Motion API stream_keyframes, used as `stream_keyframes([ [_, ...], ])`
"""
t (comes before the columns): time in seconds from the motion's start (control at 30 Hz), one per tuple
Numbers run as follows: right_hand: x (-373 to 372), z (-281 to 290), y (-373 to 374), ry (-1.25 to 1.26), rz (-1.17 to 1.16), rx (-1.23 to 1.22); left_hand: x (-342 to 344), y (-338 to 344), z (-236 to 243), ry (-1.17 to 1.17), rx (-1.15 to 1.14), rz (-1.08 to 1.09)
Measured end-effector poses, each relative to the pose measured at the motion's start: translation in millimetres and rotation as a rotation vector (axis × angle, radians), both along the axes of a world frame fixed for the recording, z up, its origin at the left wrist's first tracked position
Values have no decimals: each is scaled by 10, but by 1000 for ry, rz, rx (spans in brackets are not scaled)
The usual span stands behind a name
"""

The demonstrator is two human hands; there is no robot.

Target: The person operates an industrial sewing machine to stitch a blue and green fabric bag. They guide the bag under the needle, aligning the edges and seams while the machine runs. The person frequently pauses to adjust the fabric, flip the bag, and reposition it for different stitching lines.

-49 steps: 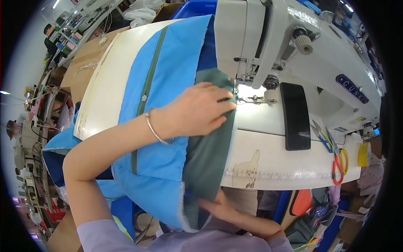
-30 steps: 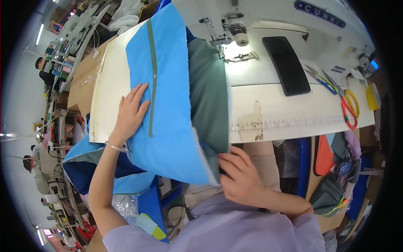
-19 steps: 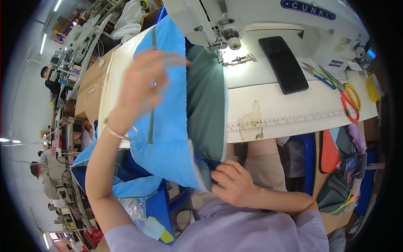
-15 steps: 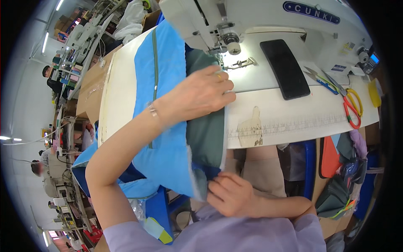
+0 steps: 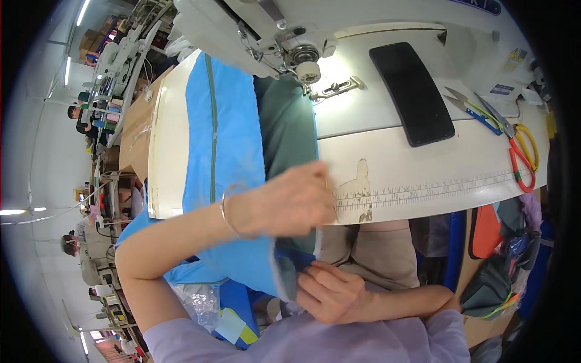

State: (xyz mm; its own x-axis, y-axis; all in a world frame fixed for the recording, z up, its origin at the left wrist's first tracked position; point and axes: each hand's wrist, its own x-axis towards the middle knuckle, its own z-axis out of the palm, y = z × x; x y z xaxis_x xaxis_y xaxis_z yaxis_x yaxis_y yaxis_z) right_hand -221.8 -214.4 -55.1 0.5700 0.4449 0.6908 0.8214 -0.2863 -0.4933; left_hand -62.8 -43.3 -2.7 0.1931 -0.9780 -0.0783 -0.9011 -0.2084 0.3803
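Blue fabric (image 5: 233, 133) with a dark zipper (image 5: 212, 121) lies on the sewing table, joined to or overlapping a dark green fabric panel (image 5: 284, 127). The green panel's far end reaches under the head of the sewing machine (image 5: 308, 63), beside its needle area. My left hand (image 5: 296, 202), a bracelet at its wrist, is blurred over the green panel's right edge near the table front. Its fingers are curled; what is in them is hidden. Below the table edge, my right hand (image 5: 333, 293) pinches the near corner of the fabric, where dark blue cloth (image 5: 295, 258) shows.
A black phone (image 5: 413, 94) lies right of the needle. Farther right are scissors with red and yellow handles (image 5: 521, 163) and a blue-handled cutting tool (image 5: 484, 120). A printed ruler (image 5: 423, 192) runs along the table's front. Fabric pieces (image 5: 490, 284) sit at lower right.
My left hand has moved from beside the needle toward me, along the fabric's right edge. My right hand still pinches the near corner. The view has shifted slightly.
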Motion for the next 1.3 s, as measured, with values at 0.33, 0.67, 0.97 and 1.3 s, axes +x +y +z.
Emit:
stream_keyframes([
  [0.33,17,-171,-15,63,20,44,-87,300,308,-209,-162,416],
  [0.67,64,-56,-92,24,10,-26,-137,424,46,-324,-67,516],
  [0.97,193,3,-143,66,77,-49,-12,391,94,-285,-132,482],
  [1.3,599,61,-132,75,57,3,387,396,35,-271,-166,484],
])
